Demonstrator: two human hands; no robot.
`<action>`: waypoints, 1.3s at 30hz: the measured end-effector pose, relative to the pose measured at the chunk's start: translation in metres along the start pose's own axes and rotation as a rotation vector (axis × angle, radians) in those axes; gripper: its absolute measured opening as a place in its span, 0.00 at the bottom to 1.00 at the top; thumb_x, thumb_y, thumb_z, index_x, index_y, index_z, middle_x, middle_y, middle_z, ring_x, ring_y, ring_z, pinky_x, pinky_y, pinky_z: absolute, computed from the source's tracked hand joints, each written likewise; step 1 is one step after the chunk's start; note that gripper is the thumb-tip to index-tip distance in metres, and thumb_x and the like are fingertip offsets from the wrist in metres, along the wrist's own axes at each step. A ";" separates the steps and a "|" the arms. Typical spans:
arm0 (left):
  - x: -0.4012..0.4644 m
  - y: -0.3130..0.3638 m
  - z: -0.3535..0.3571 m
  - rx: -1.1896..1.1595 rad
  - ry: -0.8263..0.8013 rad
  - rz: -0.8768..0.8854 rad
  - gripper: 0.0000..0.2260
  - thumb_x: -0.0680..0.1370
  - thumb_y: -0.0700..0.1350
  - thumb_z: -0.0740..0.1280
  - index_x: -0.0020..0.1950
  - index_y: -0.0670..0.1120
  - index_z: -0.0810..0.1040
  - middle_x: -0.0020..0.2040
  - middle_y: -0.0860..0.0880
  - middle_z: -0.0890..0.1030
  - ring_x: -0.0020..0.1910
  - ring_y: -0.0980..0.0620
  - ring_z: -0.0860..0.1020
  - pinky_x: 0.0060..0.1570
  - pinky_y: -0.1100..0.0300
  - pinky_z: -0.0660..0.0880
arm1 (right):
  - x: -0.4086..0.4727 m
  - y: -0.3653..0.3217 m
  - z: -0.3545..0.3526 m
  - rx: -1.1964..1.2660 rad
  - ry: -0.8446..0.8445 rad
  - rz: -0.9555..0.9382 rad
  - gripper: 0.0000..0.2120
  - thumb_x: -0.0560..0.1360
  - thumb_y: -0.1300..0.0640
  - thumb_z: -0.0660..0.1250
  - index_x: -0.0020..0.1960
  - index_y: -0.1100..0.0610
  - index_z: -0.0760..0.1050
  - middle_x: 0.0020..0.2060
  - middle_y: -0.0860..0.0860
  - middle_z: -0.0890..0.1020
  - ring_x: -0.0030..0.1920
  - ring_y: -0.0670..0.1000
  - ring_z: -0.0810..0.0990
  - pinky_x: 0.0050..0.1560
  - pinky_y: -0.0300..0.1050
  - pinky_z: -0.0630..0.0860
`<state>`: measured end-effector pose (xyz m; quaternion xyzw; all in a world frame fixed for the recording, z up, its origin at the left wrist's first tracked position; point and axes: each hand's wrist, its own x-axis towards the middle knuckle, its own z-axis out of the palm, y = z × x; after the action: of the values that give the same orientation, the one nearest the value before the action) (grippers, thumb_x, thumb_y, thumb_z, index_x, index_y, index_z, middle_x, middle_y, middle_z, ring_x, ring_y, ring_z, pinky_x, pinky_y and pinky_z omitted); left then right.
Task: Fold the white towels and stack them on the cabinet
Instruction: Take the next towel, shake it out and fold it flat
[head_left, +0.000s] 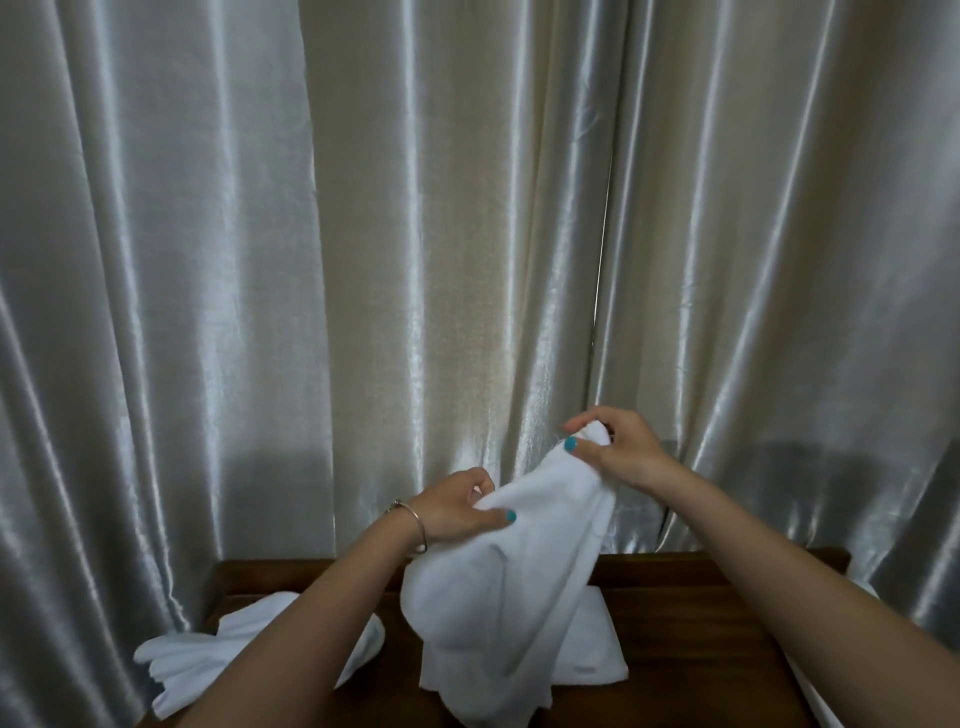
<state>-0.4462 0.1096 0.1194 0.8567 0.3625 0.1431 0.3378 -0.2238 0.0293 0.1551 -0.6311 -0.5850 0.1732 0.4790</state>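
A: While both hands are raised before the pale, glossy satin curtain (363, 260), what do they hold?

B: Item one: soft white terry towel (498, 597), held up in the air, hanging loose and unfolded over the dark brown wooden cabinet (701, 597). Left hand (457, 506): fingers and thumb curled round the towel's upper left edge, gripping it. A thin silver bangle (415, 525) sits on that wrist. Right hand (618, 447): higher up, pinching the towel's top corner between thumb and fingers.

A: And on the cabinet top itself?

B: Item two: folded white towel (597, 649), lying flat on the cabinet, partly hidden behind the hanging one. Item three: crumpled white towel (208, 660), lying at the cabinet's left edge, its near part draping over the side and crossed by the left forearm.

A: Does the hanging towel touch the folded one?

B: Cannot tell; its lower hem overlaps the folded towel in this view.

A: Anything at the right?

B: A sliver of white cloth (815, 691) past the right forearm, too hidden to identify.
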 end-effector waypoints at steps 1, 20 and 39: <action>-0.001 -0.002 0.001 -0.011 -0.048 -0.021 0.15 0.70 0.54 0.72 0.49 0.50 0.72 0.43 0.55 0.76 0.39 0.58 0.75 0.36 0.66 0.70 | -0.001 0.001 -0.003 0.021 0.043 -0.012 0.07 0.72 0.63 0.72 0.44 0.51 0.80 0.43 0.44 0.81 0.46 0.46 0.79 0.47 0.38 0.72; 0.019 0.078 -0.020 -0.124 0.131 0.381 0.29 0.64 0.52 0.76 0.63 0.49 0.73 0.54 0.53 0.81 0.53 0.58 0.79 0.54 0.60 0.77 | 0.000 -0.064 0.032 0.323 0.130 -0.180 0.12 0.71 0.66 0.73 0.52 0.55 0.78 0.40 0.51 0.78 0.42 0.49 0.77 0.47 0.44 0.77; 0.010 0.093 -0.099 -0.013 0.677 0.339 0.16 0.75 0.43 0.67 0.27 0.49 0.70 0.26 0.55 0.71 0.27 0.60 0.68 0.25 0.72 0.64 | -0.017 -0.044 0.099 0.407 0.221 -0.007 0.10 0.69 0.59 0.75 0.45 0.64 0.80 0.40 0.59 0.85 0.38 0.54 0.82 0.42 0.47 0.78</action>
<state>-0.4391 0.1163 0.2556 0.8066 0.3057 0.4744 0.1758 -0.3303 0.0476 0.1372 -0.5346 -0.4843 0.2155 0.6582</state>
